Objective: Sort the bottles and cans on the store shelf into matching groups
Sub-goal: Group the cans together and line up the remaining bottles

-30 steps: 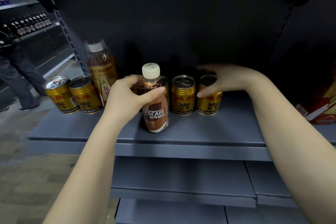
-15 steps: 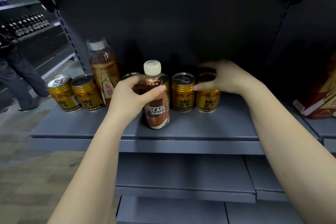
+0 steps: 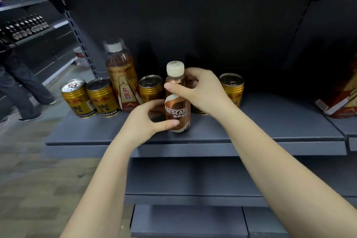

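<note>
A brown Nescafe bottle [image 3: 177, 110] with a cream cap stands upright near the front of the grey shelf [image 3: 270, 131]. My left hand [image 3: 146, 121] wraps its lower part, thumb across the front. My right hand [image 3: 204, 91] grips its shoulder just under the cap. Two gold Red Bull cans [image 3: 76, 98] [image 3: 102, 97] stand at the left. A tall amber bottle [image 3: 121, 77] comes after them, then a third gold can [image 3: 150, 88]. Another gold can [image 3: 232, 89] stands right of my right hand. One more can is mostly hidden behind that hand.
A red and gold carton [image 3: 340, 102] lies at the shelf's right end. A person's legs [image 3: 21, 87] stand in the aisle at left, beside another rack with dark bottles [image 3: 25, 27]. Grey lower shelves [image 3: 189, 177] jut out beneath.
My right hand left the gold can and closed on the top of the Nescafe bottle. My left hand slid from the bottle's upper part down to its base.
</note>
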